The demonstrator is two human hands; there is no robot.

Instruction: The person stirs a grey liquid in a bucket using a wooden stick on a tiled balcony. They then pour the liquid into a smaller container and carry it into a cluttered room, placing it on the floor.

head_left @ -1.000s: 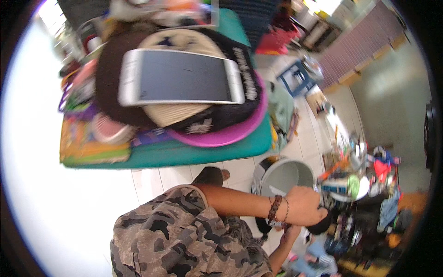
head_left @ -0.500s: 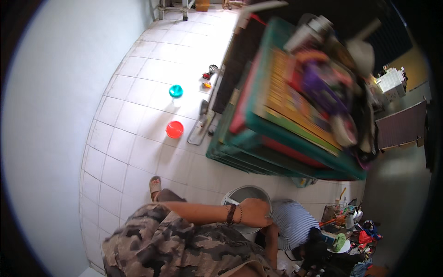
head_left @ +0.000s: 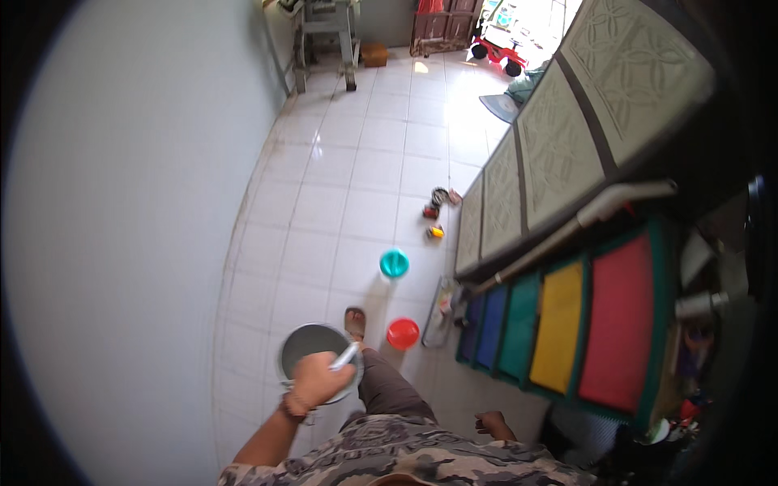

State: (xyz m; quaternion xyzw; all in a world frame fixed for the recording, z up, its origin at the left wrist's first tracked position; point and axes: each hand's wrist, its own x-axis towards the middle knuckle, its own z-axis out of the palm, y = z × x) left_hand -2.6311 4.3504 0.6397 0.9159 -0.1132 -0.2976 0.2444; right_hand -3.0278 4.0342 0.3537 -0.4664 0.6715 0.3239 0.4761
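Note:
A grey bucket [head_left: 297, 343] hangs at my left side, its round mouth turned up. My left hand [head_left: 318, 379], with a dark bracelet on the wrist, is closed over it. A white grip [head_left: 344, 356], apparently the bucket's handle, sticks out of that fist; most of it is hidden by the fingers. My right hand [head_left: 490, 423] hangs low at my right side with curled fingers, and nothing shows in it. Ahead on the tiles stand a container with a teal lid [head_left: 395, 263] and, nearer, a red round container [head_left: 403, 333].
On the right is a drawer unit [head_left: 556, 324] with coloured fronts, behind it a patterned cabinet [head_left: 559, 134]. Small toys [head_left: 435, 232] and a flat grey tool [head_left: 438, 316] lie beside them. A pale wall [head_left: 121, 243] bounds the left; a grey stand [head_left: 328, 36] is far off.
My view has swung to the right-hand furniture's front and up the floor. The bucket and my left hand have moved left; my right hand has come away from the left one.

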